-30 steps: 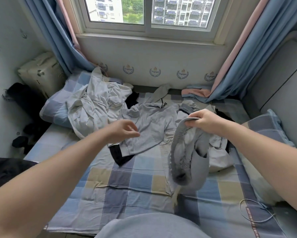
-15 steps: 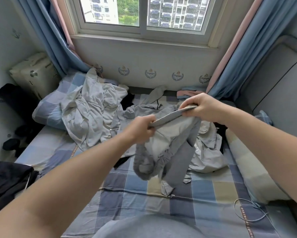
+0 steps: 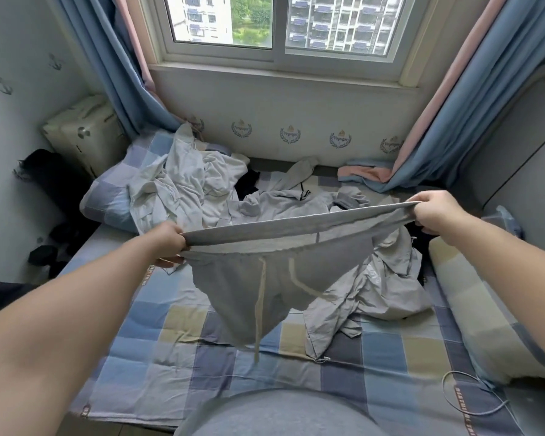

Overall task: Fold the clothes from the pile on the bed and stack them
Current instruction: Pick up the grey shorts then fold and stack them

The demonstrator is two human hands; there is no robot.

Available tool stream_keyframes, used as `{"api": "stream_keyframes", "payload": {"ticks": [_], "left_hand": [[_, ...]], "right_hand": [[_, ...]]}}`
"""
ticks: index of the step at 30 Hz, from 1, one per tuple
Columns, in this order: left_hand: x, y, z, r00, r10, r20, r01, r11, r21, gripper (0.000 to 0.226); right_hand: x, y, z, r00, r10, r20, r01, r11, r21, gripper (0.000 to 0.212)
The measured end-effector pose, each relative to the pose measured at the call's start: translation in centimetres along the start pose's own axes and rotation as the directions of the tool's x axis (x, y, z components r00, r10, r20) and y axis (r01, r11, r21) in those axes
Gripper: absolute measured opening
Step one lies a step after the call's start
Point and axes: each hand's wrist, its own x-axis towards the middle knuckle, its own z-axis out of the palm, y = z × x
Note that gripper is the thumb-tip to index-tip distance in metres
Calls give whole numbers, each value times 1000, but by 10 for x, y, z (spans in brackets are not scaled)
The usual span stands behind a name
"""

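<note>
A pair of grey shorts (image 3: 264,278) with pale drawstrings hangs in the air over the bed, its waistband stretched wide. My left hand (image 3: 165,243) grips the waistband's left end and my right hand (image 3: 434,212) grips its right end. Behind the shorts lies the pile: a pale crumpled garment (image 3: 189,187) at the back left, a grey hoodie (image 3: 283,199) in the middle and another light grey garment (image 3: 378,287) at the right, partly hidden by the shorts.
The bed has a blue, beige and purple checked sheet (image 3: 202,347). Pillows lie at the back left (image 3: 107,199) and along the right (image 3: 485,309). A white cable (image 3: 463,394) loops at the front right. Curtains (image 3: 453,121) and a window wall close the far side.
My left hand took hold of the shorts' waistband. Both hands then pulled apart and lifted, so the bunched shorts now hang spread wide.
</note>
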Motion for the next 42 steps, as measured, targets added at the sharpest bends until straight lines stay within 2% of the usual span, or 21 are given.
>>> {"api": "stream_keyframes", "payload": {"ticks": [2, 4, 6, 9, 12, 13, 16, 18, 20, 21, 24, 26, 28, 31, 34, 39, 41, 42], "left_hand": [[-5, 0, 2, 997, -38, 63, 52, 972, -231, 22], [-6, 1, 3, 995, -44, 94, 74, 934, -350, 27], [-6, 3, 4, 991, -29, 128, 76, 923, -378, 32], [-2, 10, 11, 992, 13, 123, 29, 943, -333, 22], [-1, 22, 18, 988, 89, 128, -55, 966, -252, 6], [0, 25, 20, 987, 106, 124, -78, 974, -212, 12], [-1, 28, 20, 993, 115, 21, -114, 992, -49, 12], [-1, 23, 15, 992, 115, -57, -112, 992, 49, 19], [-4, 13, 7, 996, 67, -66, -60, 993, 106, 23], [-3, 7, 4, 997, 37, -61, -30, 995, 100, 23], [0, -7, 3, 999, -43, -30, 41, 998, -42, 29], [0, -10, 5, 997, -72, -1, 70, 966, -249, 37], [1, -9, 6, 998, -68, 8, 65, 918, -391, 41], [4, -4, 4, 999, -37, -19, 23, 867, -498, 38], [2, 2, 4, 1000, 21, -21, -29, 843, -537, 33], [-8, 8, 5, 974, 221, -59, -225, 885, -407, 20], [-13, 8, 4, 933, 354, -61, -359, 909, -212, 10], [-15, 6, 3, 906, 420, -49, -422, 906, -36, 21]], "right_hand": [[-3, -1, 8, 976, 198, 91, -216, 939, 266, 35], [-7, 0, 13, 913, 331, 240, -407, 789, 459, 34], [-10, 4, 16, 848, 369, 381, -526, 678, 514, 29], [-14, 7, 27, 823, 322, 467, -552, 645, 528, 30], [-20, -2, 40, 847, 247, 471, -477, 743, 469, 16], [-21, -6, 41, 858, 209, 469, -431, 790, 437, 9], [-16, -6, 39, 896, 97, 434, -262, 903, 339, 21], [-12, 1, 33, 953, 16, 302, -57, 990, 126, 24], [-9, 10, 25, 977, -105, 184, 136, 977, -167, 26], [-8, 14, 22, 979, -133, 152, 168, 953, -251, 27], [-5, 28, 17, 985, -146, 94, 168, 937, -307, 33], [-5, 30, 19, 992, -99, 79, 111, 981, -157, 38], [-8, 26, 23, 993, 39, 114, -48, 996, 79, 42], [-14, 20, 26, 947, 181, 265, -264, 909, 321, 46], [-13, 21, 28, 902, 179, 394, -365, 804, 469, 39], [-16, 19, 26, 877, 107, 469, -394, 717, 575, 15], [-17, 20, 23, 882, 33, 470, -342, 732, 589, 20], [-17, 20, 21, 887, -7, 461, -309, 732, 607, 23]]}}
